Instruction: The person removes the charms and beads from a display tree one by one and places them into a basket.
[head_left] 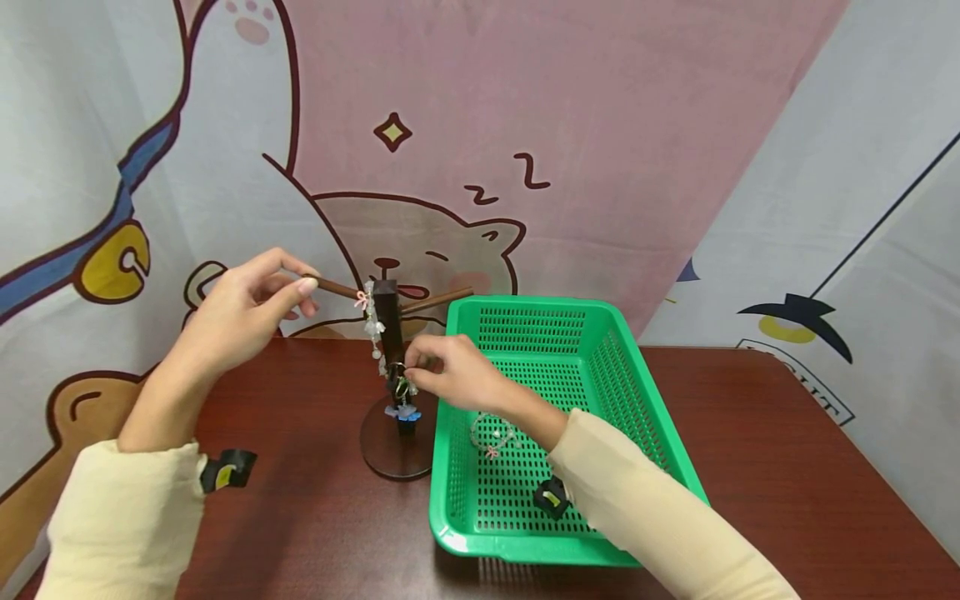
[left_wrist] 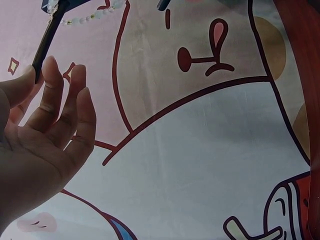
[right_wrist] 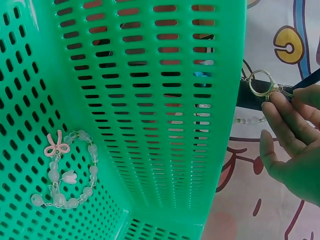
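Note:
My left hand [head_left: 251,308] pinches the tip of the left wooden peg [head_left: 333,287] of a dark display stand [head_left: 390,325], thumb against fingertips. From that peg, close to the post, hangs a pale beaded bracelet [head_left: 372,321] with a pink bow. My right hand [head_left: 461,375] is beside the post, below the pegs. Between its thumb and fingers it pinches a keychain by the gold ring clasp [right_wrist: 261,82]. Blue charms [head_left: 405,413] dangle under that hand. Whether the ring touches the post cannot be told.
A green perforated basket [head_left: 457,540] stands right of the stand, under my right forearm. Inside lies another clear beaded bracelet [right_wrist: 92,170] with a pink bow. The stand's round base [head_left: 397,462] rests on the reddish-brown table [head_left: 300,517]. A printed cloth [head_left: 637,125] hangs behind.

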